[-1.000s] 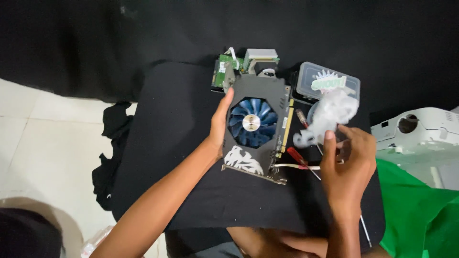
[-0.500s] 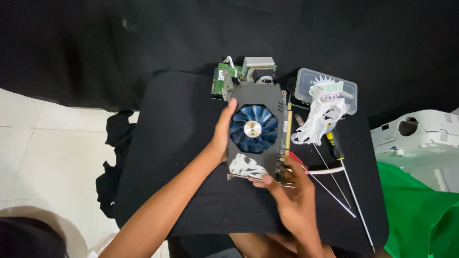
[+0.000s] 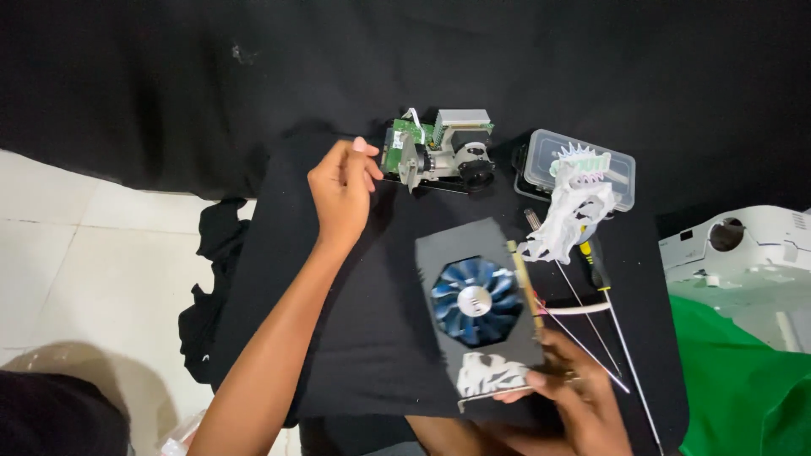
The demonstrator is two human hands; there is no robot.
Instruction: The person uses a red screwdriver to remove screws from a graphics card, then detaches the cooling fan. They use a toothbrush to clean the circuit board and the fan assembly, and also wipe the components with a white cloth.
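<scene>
A dark graphics card [image 3: 477,300] with a blue fan lies on the black cloth-covered table [image 3: 355,338]. My right hand [image 3: 574,397] grips its near end at the bottom right. My left hand [image 3: 342,190] is off the card, fingers loosely curled, hovering beside a small green circuit-board and lens assembly [image 3: 439,152] at the back of the table. It holds nothing that I can see.
A crumpled white cloth [image 3: 570,219] lies by a clear plastic box [image 3: 579,169]. Screwdrivers and thin rods [image 3: 600,312] lie right of the card. A white device casing [image 3: 743,253] and green cloth [image 3: 743,380] sit at right. White tiled floor is at left.
My left hand let go of the card and moved up-left toward the circuit assembly. My right hand put down the white cloth, took the card's near end and pulled it closer.
</scene>
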